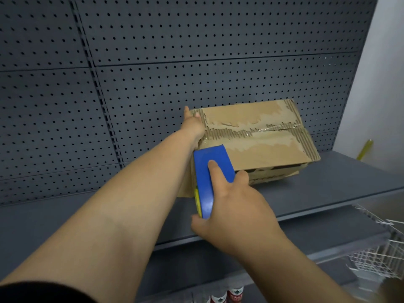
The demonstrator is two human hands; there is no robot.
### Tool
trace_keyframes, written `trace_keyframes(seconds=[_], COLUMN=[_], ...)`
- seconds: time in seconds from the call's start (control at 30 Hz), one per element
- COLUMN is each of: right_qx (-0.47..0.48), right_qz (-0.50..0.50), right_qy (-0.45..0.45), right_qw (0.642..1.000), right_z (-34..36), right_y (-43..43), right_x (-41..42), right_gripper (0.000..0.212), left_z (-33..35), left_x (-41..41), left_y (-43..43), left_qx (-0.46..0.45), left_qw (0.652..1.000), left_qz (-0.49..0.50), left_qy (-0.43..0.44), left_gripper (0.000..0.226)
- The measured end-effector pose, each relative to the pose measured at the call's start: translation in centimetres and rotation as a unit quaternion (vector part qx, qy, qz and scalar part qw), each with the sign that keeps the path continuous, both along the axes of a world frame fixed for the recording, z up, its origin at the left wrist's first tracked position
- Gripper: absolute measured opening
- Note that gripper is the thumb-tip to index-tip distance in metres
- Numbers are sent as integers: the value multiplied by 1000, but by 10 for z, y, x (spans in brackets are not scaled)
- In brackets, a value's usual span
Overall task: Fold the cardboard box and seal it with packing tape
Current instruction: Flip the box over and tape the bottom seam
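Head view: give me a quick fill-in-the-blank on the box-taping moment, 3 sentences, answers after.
1. The right hand grips a tape dispenser whose body is coloured ____.
2. The left hand presses on the cardboard box at its far ____ corner.
3. The box sits on a grey shelf in front of a wall panel full of small ____.

Missing words: blue; left; holes

Both forearms are bare down to the left hand (193, 125) and right hand (235, 206), with only a dark sleeve edge (32, 291) showing on the left arm.
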State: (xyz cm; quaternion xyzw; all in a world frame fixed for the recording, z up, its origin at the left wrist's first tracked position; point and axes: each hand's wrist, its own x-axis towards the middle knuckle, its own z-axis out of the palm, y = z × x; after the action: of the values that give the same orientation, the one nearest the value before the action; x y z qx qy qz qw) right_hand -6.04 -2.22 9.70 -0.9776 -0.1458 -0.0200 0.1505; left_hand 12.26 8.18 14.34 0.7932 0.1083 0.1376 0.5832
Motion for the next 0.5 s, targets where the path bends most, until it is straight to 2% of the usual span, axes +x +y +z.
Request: trace_keyframes(seconds=[0.13,0.3,0.43,0.5], right_qx=[19,60,106,159], right_qz=[5,-3,-4,-11], right_qy=[4,31,63,53], right_qw=[1000,998,992,986], right_z=[-6,-15,-29,-33], right_y=[2,0,6,6], right_x=[-10,-23,-29,-28], right_gripper=[98,100,109,105], left_z=[1,1,0,0], left_x=[2,3,6,5], left_y=[1,2,5,5], left_qx=[-1,-45,-56,-65], left_qw=[1000,999,998,998], left_qz=[-4,-7,-12,-19], left_qy=[14,16,15,14], left_gripper=[53,53,54,54])
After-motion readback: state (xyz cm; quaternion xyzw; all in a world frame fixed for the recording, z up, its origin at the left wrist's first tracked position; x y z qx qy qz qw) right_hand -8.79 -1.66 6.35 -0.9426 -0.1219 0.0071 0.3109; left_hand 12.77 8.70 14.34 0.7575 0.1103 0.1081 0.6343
